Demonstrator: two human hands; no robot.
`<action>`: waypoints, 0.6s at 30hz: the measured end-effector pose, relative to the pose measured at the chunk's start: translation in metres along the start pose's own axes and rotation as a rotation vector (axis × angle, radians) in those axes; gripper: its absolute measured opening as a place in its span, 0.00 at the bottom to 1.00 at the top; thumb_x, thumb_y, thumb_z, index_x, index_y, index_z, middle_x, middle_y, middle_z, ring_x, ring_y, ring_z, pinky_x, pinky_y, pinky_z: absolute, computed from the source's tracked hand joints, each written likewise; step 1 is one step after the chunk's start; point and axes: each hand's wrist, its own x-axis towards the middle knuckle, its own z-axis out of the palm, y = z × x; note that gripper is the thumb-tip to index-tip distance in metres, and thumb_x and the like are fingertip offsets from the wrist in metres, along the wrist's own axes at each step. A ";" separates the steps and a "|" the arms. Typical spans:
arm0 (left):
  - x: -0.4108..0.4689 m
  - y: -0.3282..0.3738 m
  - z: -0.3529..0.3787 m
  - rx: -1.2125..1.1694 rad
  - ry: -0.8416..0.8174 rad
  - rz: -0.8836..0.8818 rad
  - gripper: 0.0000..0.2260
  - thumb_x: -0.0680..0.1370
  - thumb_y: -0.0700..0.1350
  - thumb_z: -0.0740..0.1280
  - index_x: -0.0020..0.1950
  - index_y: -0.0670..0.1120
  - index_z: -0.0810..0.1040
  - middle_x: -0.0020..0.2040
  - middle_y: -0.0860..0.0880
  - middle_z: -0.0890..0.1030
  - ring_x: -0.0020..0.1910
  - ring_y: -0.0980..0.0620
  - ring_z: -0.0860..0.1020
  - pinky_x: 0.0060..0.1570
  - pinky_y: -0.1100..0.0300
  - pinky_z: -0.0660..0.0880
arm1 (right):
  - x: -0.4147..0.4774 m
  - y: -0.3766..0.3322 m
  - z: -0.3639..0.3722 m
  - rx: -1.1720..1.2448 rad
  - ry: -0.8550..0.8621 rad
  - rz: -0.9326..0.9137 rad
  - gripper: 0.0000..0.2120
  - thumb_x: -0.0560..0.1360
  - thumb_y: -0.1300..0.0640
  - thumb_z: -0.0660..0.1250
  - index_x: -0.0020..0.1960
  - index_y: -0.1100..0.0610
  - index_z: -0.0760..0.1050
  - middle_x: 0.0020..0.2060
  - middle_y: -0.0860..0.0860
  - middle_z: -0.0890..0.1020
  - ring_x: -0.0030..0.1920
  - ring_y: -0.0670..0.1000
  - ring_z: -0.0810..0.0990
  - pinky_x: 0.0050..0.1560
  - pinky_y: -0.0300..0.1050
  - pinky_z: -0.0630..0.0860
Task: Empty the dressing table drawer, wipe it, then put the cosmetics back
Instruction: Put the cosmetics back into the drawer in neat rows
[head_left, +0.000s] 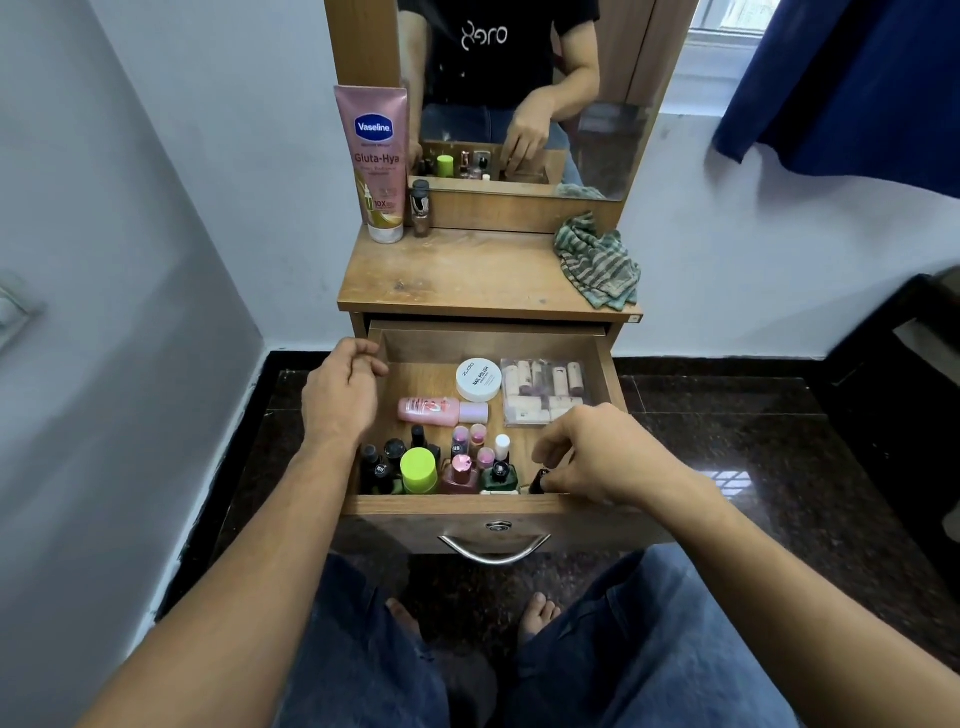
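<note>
Pinching a small dark bottle (540, 480) with my right hand (589, 452), likely to clear it out. My left hand (340, 397), loose and empty, steadies the drawer (415, 519).

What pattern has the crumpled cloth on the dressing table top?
The crumpled cloth has green and pale stripes; the head view shows it.

Drawer (452, 505) pulled out, cosmetics inside. Right hand (587, 454) pinched a small dark bottle (540, 480) at the front right corner. Left hand (340, 392), fingers loosely curled, was at the left wall. Striped cloth (597, 260) and Vaseline tube (376, 161) sat on the tabletop (467, 275), well apart.
</note>
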 end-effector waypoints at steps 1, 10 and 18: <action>0.000 0.000 0.000 -0.001 0.000 0.000 0.13 0.81 0.42 0.57 0.55 0.51 0.80 0.44 0.58 0.84 0.52 0.54 0.79 0.57 0.54 0.73 | 0.000 0.000 -0.004 0.001 -0.002 -0.004 0.10 0.69 0.51 0.79 0.50 0.47 0.85 0.42 0.41 0.85 0.43 0.41 0.82 0.49 0.40 0.81; 0.003 0.000 -0.002 -0.008 -0.010 0.010 0.11 0.76 0.47 0.56 0.49 0.56 0.78 0.42 0.60 0.84 0.53 0.49 0.81 0.59 0.52 0.75 | 0.065 -0.037 -0.072 0.185 0.348 -0.120 0.07 0.74 0.50 0.75 0.51 0.49 0.86 0.42 0.43 0.85 0.44 0.43 0.83 0.51 0.42 0.79; 0.006 -0.006 -0.001 0.027 0.013 0.021 0.11 0.80 0.42 0.60 0.49 0.58 0.76 0.41 0.61 0.83 0.50 0.51 0.81 0.55 0.53 0.75 | 0.205 -0.115 -0.106 0.207 0.574 -0.120 0.17 0.76 0.56 0.67 0.63 0.46 0.81 0.52 0.49 0.85 0.55 0.54 0.82 0.55 0.49 0.79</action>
